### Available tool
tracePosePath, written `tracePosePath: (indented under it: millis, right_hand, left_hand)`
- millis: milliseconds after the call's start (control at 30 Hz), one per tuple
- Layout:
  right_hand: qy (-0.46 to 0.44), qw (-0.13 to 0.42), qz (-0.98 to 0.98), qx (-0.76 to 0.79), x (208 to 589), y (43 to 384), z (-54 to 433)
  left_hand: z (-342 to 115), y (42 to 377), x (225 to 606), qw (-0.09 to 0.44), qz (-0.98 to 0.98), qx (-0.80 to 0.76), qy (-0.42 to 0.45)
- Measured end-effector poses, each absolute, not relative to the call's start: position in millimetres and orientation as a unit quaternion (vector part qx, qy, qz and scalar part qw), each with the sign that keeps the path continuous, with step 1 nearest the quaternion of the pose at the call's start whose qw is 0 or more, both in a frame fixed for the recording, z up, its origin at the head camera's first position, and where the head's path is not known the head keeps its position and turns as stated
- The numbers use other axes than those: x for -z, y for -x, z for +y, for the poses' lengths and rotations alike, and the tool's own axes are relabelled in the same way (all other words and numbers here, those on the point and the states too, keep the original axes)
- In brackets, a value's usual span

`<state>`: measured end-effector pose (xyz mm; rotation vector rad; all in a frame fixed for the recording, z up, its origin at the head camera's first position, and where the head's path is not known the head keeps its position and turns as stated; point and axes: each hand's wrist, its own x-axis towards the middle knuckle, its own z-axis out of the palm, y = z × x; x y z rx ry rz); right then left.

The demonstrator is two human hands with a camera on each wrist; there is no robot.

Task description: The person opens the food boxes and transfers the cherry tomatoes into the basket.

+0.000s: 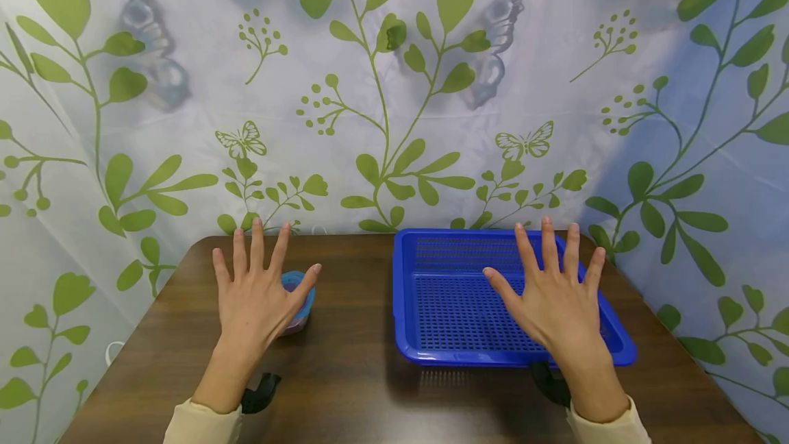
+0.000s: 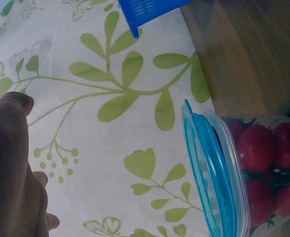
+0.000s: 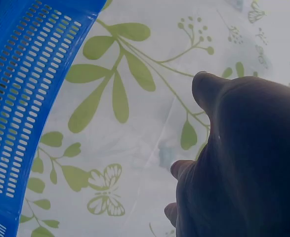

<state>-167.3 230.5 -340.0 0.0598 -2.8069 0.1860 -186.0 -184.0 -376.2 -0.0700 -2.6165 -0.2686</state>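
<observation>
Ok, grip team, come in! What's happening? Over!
Left grip open, fingers spread, near tomato container. Right grip open, near blue basket. Both hold nothing. Nothing visibly blocking.

No lettering, label or number can be read.

So there's a clear tub [image 2: 240,197] of red tomatoes [image 2: 256,148] in the lower right, looks tipped sideways from this angle, blue lid [image 2: 215,173] facing left. Brown tabletop [image 2: 243,64] fills the upper right. Bit of blue basket [image 2: 154,10] pokes in up top. Hand's [image 2: 11,163] at the left edge, kinda dark, well apart from the tub, with leafy white cloth [image 2: 95,143] between.
</observation>
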Motion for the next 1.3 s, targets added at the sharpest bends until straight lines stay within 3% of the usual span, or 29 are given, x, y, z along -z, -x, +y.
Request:
tracePosePath:
  millis: [467,767,1300]
  right_hand:
    - [-0.031,0.156,-0.985,-0.072,339.2,165.8,232.3]
    - [-0.065,0.139,-0.983,-0.1,334.3,165.5,228.5]
    - [-0.107,0.201,-0.962,-0.152,328.5,168.0,216.7]
  left_hand:
    - [-185.7,185.8,377.0,0.239,-0.964,0.116,0.019]
    - [-189.5,187.3,375.0,0.201,-0.964,0.173,0.036]
    - [-199.0,194.3,369.0,0.215,-0.912,0.329,0.114]
